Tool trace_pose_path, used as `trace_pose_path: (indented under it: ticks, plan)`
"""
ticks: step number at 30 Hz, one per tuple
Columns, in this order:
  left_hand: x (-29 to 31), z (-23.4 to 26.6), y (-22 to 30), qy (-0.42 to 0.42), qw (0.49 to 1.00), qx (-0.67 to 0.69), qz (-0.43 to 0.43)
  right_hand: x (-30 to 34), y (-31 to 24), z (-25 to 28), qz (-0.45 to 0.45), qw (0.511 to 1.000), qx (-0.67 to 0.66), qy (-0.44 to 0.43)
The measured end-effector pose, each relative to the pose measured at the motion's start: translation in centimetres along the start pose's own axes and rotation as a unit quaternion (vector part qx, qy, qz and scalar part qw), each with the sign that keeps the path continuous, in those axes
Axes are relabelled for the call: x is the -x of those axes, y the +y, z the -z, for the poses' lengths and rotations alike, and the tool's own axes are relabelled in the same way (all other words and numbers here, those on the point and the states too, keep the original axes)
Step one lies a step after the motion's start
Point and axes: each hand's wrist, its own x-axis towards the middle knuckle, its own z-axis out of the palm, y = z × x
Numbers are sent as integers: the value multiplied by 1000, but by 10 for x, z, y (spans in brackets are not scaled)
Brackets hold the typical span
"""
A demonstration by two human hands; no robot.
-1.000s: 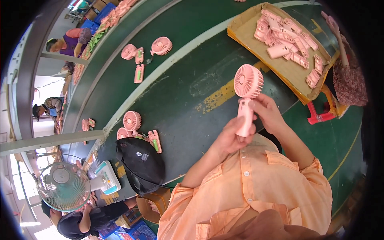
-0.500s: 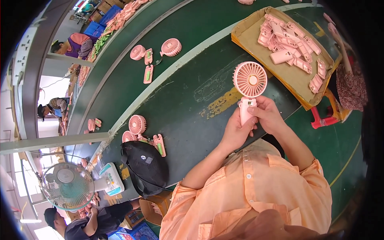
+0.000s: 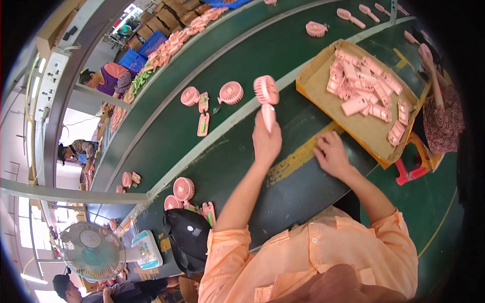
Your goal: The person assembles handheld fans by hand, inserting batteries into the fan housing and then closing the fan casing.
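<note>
My left hand (image 3: pixel 267 143) is closed round the handle of a pink handheld fan (image 3: pixel 265 91), near the pale edge strip between table and belt. The fan is tilted, its round head pointing away from me. My right hand (image 3: pixel 332 155) rests low over the dark table (image 3: pixel 298 189) by a worn yellow stripe, its loosely bent fingers apart and holding nothing. To the right of it, a cardboard tray (image 3: pixel 316 93) carries a heap of pink handle shells (image 3: pixel 361 81).
Pink fan parts (image 3: pixel 203 101) with green pieces lie on the green belt (image 3: pixel 166 134); finished-looking fans (image 3: pixel 348 16) lie farther along. A black bag (image 3: pixel 186 237) and a standing fan (image 3: pixel 93 250) are at left. Another person's arm (image 3: pixel 432 70) is beyond the tray; a red stool (image 3: pixel 406 171) stands below.
My left hand has carried the pink handheld fan forward and left. My right hand has let go of it and dropped to the table. The view has shifted, so the surroundings sit lower.
</note>
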Motion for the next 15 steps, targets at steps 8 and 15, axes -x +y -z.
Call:
trace_pose_path:
  ticks: [8,15]
  plan:
    - [-142,-37,-28,-28,964,-265,18,-5,-2,-6,-30,999,-27,12]
    - [-201,-74,-34,-26,934,-356,29,-8,1,-7,-54,998,-36,-17]
